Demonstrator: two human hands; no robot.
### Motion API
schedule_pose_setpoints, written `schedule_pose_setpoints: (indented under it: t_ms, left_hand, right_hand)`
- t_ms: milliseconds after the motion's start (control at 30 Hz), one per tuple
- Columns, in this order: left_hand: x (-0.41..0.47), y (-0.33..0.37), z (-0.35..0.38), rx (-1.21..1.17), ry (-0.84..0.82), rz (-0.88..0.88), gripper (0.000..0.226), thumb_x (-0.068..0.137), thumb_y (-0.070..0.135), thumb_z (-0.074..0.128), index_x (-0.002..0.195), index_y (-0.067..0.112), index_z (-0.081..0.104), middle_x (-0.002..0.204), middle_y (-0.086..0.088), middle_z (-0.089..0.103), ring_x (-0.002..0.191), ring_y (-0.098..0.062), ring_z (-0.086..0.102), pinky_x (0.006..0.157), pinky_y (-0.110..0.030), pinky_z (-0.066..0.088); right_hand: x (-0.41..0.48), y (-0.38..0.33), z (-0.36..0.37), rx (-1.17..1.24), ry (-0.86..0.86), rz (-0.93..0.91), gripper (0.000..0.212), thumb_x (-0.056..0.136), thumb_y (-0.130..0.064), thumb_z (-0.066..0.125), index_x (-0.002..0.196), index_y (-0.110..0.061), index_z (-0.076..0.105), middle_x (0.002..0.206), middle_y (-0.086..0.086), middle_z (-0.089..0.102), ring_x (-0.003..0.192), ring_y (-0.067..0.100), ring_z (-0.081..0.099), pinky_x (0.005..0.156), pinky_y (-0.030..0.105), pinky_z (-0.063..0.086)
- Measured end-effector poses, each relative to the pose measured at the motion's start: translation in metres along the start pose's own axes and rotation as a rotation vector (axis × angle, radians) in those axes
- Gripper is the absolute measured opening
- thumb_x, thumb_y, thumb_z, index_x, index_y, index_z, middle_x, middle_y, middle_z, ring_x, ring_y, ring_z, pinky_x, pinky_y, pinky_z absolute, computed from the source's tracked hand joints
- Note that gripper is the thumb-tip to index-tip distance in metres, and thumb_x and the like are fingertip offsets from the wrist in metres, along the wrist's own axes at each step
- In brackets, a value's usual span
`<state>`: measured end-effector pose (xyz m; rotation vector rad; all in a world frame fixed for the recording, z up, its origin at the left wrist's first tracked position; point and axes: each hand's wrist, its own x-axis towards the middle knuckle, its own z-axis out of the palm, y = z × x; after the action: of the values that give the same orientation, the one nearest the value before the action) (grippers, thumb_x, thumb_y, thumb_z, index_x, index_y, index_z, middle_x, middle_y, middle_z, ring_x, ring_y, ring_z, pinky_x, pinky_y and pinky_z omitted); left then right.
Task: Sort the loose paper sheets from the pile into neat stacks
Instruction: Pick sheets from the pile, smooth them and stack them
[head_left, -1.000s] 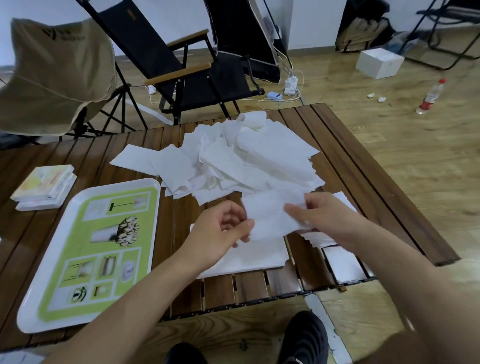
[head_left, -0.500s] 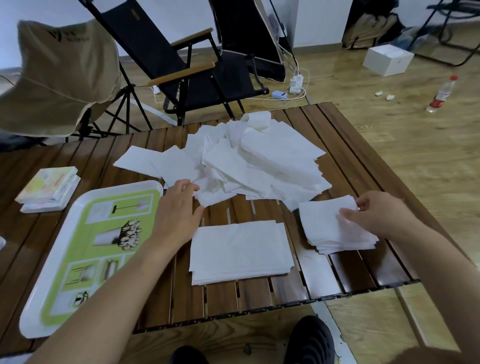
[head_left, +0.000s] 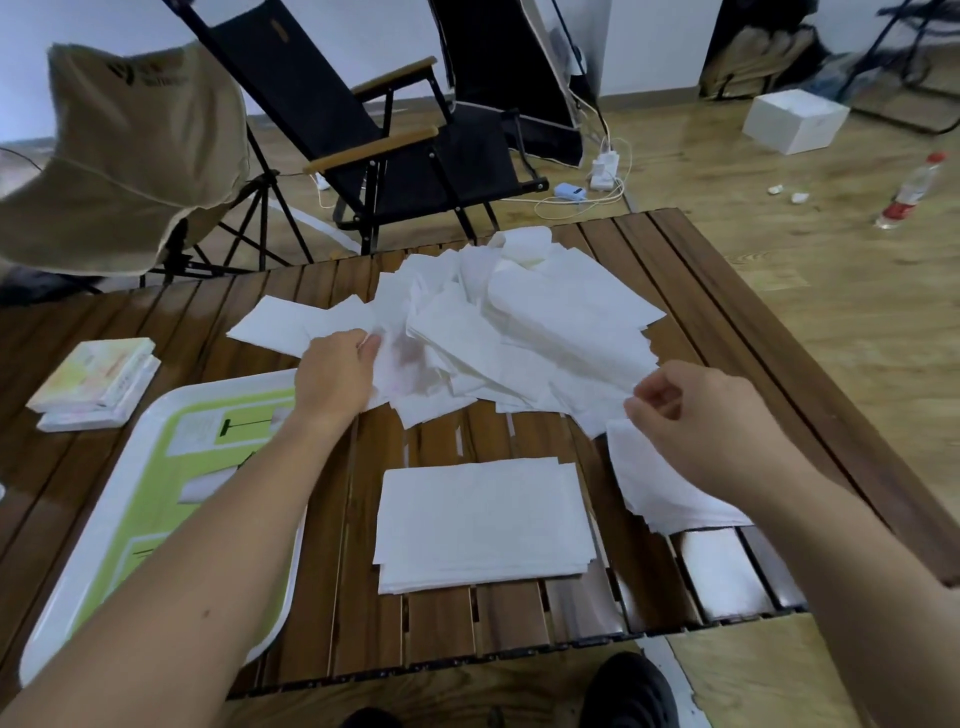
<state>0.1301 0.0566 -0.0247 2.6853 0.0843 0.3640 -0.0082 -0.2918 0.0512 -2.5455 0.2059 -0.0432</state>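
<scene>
Loose white sheet pile (head_left: 519, 338) mid-table, squared stack (head_left: 483, 522) nearer, second stack (head_left: 660, 486) right

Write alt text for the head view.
A person's left hand grips the left side of a loose paper pile on a wooden table, the right hand, fingers curled, at its right edge. A neat centre stack and a right stack lie nearer, beside a green-and-white tray.

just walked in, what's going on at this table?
A person is sorting white paper by hand on a wooden slat table. The left hand grips a sheet at the left side of the loose pile, fingers tucked under it. The right hand hangs with curled fingers by the pile's near right corner, above the right stack; whether it pinches paper is unclear. A neat stack lies front and middle. Much of the pile is unsorted.
</scene>
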Motion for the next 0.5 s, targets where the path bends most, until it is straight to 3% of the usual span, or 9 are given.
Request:
schedule_pose_setpoints:
  t_ms: [100, 167, 233, 300, 367, 400, 500]
  left_hand:
    - [-0.012, 0.014, -0.018, -0.04, 0.158, 0.037, 0.043, 0.109, 0.029, 0.043, 0.074, 0.007, 0.055, 0.066, -0.003, 0.053, 0.066, -0.025, 0.055, 0.059, -0.037, 0.037]
    - [-0.029, 0.038, -0.041, -0.164, 0.229, 0.081, 0.04, 0.11, 0.03, 0.043, 0.076, 0.009, 0.051, 0.064, -0.001, 0.05, 0.063, -0.021, 0.048, 0.056, -0.03, 0.034]
    - [-0.055, 0.066, -0.066, -0.345, 0.182, 0.114, 0.038, 0.109, 0.037, 0.044, 0.087, 0.008, 0.057, 0.072, -0.008, 0.058, 0.068, -0.025, 0.055, 0.058, -0.027, 0.039]
    - [-0.085, 0.09, -0.087, -0.625, 0.047, 0.09, 0.038, 0.106, 0.043, 0.048, 0.102, 0.01, 0.065, 0.09, -0.014, 0.069, 0.082, -0.03, 0.065, 0.068, -0.037, 0.053]
    - [-0.113, 0.107, -0.098, -0.887, -0.104, 0.01, 0.033, 0.104, 0.042, 0.053, 0.111, 0.014, 0.069, 0.104, -0.016, 0.074, 0.093, -0.026, 0.071, 0.081, -0.043, 0.057]
    - [-0.124, 0.11, -0.098, -0.971, -0.145, -0.037, 0.03, 0.104, 0.039, 0.055, 0.113, 0.015, 0.07, 0.107, -0.015, 0.075, 0.097, -0.022, 0.072, 0.084, -0.04, 0.058]
    - [-0.145, 0.107, -0.092, -1.066, -0.168, -0.193, 0.025, 0.104, 0.03, 0.056, 0.117, 0.016, 0.072, 0.111, -0.003, 0.078, 0.106, -0.021, 0.073, 0.096, -0.043, 0.058]
  right_hand:
    - [-0.004, -0.012, 0.009, 0.01, -0.038, -0.064, 0.013, 0.097, -0.037, 0.062, 0.1, -0.025, 0.067, 0.09, -0.015, 0.067, 0.084, 0.005, 0.064, 0.07, 0.025, 0.052]
    - [-0.008, -0.023, 0.01, 0.173, -0.092, -0.067, 0.018, 0.096, -0.041, 0.064, 0.107, -0.026, 0.065, 0.097, -0.015, 0.067, 0.089, 0.003, 0.065, 0.069, 0.018, 0.049]
    - [-0.014, -0.038, 0.01, 0.481, -0.219, -0.027, 0.04, 0.09, -0.05, 0.068, 0.121, -0.026, 0.061, 0.109, -0.016, 0.068, 0.1, 0.003, 0.066, 0.081, 0.021, 0.055]
    - [-0.018, -0.049, 0.01, 0.7, -0.348, 0.003, 0.072, 0.077, -0.064, 0.069, 0.136, -0.028, 0.052, 0.123, -0.016, 0.066, 0.112, 0.005, 0.065, 0.096, 0.03, 0.056]
    - [-0.02, -0.054, 0.011, 0.818, -0.462, 0.03, 0.089, 0.071, -0.07, 0.071, 0.144, -0.027, 0.044, 0.128, -0.011, 0.067, 0.113, 0.008, 0.067, 0.103, 0.036, 0.052]
    - [-0.019, -0.052, 0.013, 0.881, -0.523, 0.059, 0.088, 0.074, -0.066, 0.074, 0.144, -0.022, 0.044, 0.122, -0.008, 0.07, 0.107, 0.009, 0.071, 0.102, 0.036, 0.053]
    - [-0.02, -0.047, 0.017, 0.952, -0.669, 0.085, 0.049, 0.087, -0.045, 0.071, 0.124, -0.014, 0.061, 0.091, -0.01, 0.075, 0.083, 0.003, 0.071, 0.081, 0.023, 0.053]
